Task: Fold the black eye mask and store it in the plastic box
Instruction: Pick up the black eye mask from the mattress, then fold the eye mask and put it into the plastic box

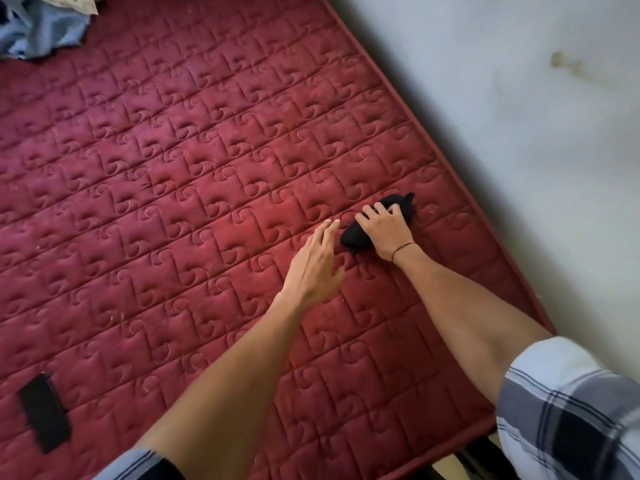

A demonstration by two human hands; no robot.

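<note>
On the red mattress [173, 168] our right hand [386, 233] grasps the seemingly bunched eye mask [353, 235]; left hand [313, 268] beside it, released. No box visible; storing remains.

Under me lay a dark red quilted mattress [180, 188] stitched in a swirl pattern, its edge close against a pale grey wall [519, 98]. Crumpled light blue cloth [41, 29] sat at the far corner. I noted a flat black rectangular strip [44, 412] nearer me.
</note>
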